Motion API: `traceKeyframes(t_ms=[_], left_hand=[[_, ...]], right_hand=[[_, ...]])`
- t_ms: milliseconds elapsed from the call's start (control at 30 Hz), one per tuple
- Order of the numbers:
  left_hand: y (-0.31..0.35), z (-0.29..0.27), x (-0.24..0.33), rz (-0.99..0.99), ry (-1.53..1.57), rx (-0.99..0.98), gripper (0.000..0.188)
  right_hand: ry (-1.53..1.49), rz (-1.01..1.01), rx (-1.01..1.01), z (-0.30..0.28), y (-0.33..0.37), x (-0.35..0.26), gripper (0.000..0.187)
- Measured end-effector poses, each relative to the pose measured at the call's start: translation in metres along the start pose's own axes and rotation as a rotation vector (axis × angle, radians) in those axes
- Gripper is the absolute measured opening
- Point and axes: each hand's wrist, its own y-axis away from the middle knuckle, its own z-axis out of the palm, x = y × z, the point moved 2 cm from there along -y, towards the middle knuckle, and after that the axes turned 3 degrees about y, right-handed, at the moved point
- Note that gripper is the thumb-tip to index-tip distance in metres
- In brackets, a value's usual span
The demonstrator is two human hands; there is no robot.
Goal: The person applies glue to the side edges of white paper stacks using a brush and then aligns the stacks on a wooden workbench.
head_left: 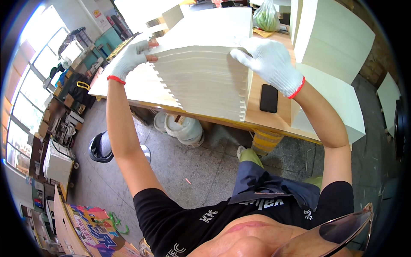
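Note:
A tall stack of cream-white paper or card sheets [197,77] stands on the table, its layered front facing me and its side edges stepped. My left hand [130,58], in a white knitted glove with bare thumb and forefinger tips, touches the stack's upper left corner. Its thumb and forefinger are spread apart. At the upper right corner is my gloved right hand [269,62], open, with the thumb stretched along the front and the other fingers over the top. Part of those fingertips blends into the bright sheets.
A black phone [269,98] lies on the wooden table [280,122], right of the stack. More white stacks [332,40] rise at the right. Behind sits a plastic bag of something green [266,16]. White buckets [185,129] and a yellow crate [266,141] are below the table edge.

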Motion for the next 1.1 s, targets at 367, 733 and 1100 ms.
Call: traceKeyframes(t_ms=[367, 733, 1100], left_hand=[[0.007, 0.004, 0.004, -0.044, -0.149, 0.056, 0.051], [0.014, 0.009, 0.009, 0.004, -0.156, 0.093, 0.050], [0.013, 0.006, -0.008, 0.040, -0.233, 0.101, 0.048]], right_hand=[[-0.271, -0.023, 0.026, 0.011, 0.006, 0.014, 0.039], [-0.277, -0.007, -0.014, 0.013, 0.006, 0.013, 0.041], [-0.174, -0.031, 0.026, 0.017, 0.009, 0.014, 0.038]])
